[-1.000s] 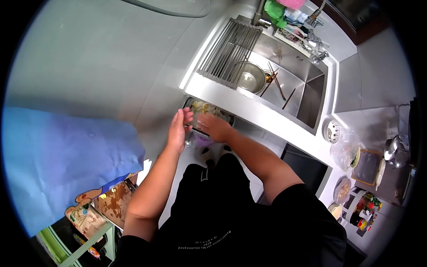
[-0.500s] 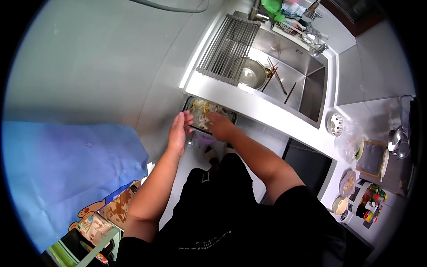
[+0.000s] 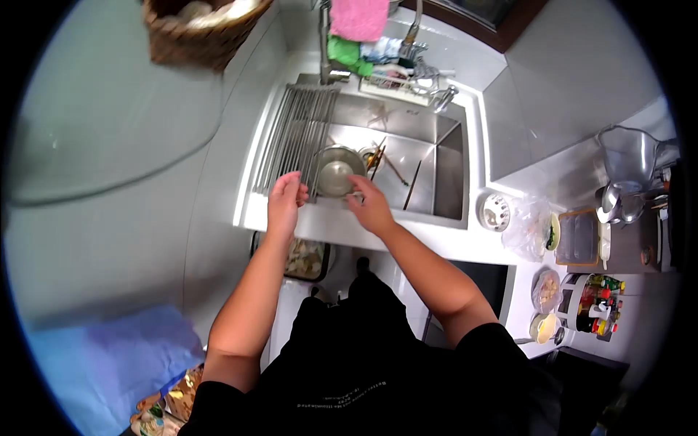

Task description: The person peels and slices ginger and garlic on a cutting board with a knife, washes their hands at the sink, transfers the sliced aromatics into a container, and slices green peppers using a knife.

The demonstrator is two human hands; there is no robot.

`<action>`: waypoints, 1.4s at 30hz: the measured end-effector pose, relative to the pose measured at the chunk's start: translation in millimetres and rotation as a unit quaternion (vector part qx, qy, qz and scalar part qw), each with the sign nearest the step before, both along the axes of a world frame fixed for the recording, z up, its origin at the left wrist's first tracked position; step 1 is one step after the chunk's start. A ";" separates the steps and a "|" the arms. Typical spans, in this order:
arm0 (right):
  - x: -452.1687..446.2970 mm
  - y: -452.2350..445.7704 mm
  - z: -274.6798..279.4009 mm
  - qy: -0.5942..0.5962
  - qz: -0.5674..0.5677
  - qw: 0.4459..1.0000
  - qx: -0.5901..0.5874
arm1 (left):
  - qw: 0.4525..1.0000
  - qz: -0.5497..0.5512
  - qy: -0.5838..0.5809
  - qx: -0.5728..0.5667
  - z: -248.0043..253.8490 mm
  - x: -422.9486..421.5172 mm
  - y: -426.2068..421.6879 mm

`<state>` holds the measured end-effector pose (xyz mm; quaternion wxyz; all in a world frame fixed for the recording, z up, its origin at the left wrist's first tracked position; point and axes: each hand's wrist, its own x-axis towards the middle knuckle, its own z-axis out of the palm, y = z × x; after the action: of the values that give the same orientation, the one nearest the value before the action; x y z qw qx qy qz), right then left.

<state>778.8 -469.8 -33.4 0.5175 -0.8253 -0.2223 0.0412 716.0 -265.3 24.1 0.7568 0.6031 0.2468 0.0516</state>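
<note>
I log remotely: left hand [image 3: 284, 207], fingers loosely curled, empty; right hand [image 3: 374, 209], fingers parted, near pot [image 3: 335, 179] (contact unclear); pot, chopsticks [image 3: 413, 183] in sink [image 3: 451, 174], neither lifted out

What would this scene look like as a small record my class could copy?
left hand: fingers curled, near the rack
right hand: by the metal bowl, contact unclear
rack: slatted, across the sink's left side
sink: holds metal bowl, thin sticks
below counter: dark-rimmed container, food pieces inside
</note>
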 end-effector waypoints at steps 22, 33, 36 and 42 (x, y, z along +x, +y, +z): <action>240.1 -70.6 -39.2 0.291 -0.066 0.944 0.140 | 0.831 -0.253 0.171 0.465 -41.6 363.6 -24.5; 220.4 -41.0 15.1 0.406 -0.083 0.833 0.367 | 0.983 -0.162 -0.044 0.073 -42.3 242.0 -203.5; 186.3 -21.2 26.4 0.328 -0.009 0.886 0.328 | 0.985 -0.096 0.038 -0.140 -33.3 270.3 -152.7; 211.3 -28.0 -35.7 0.491 -0.074 0.731 0.468 | 0.990 -0.141 -0.024 0.002 -11.6 266.9 -185.7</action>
<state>990.0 -497.9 -69.1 0.8766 -0.3574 0.1331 0.2934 982.8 -451.0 12.5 0.7607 0.6323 0.1413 -0.0407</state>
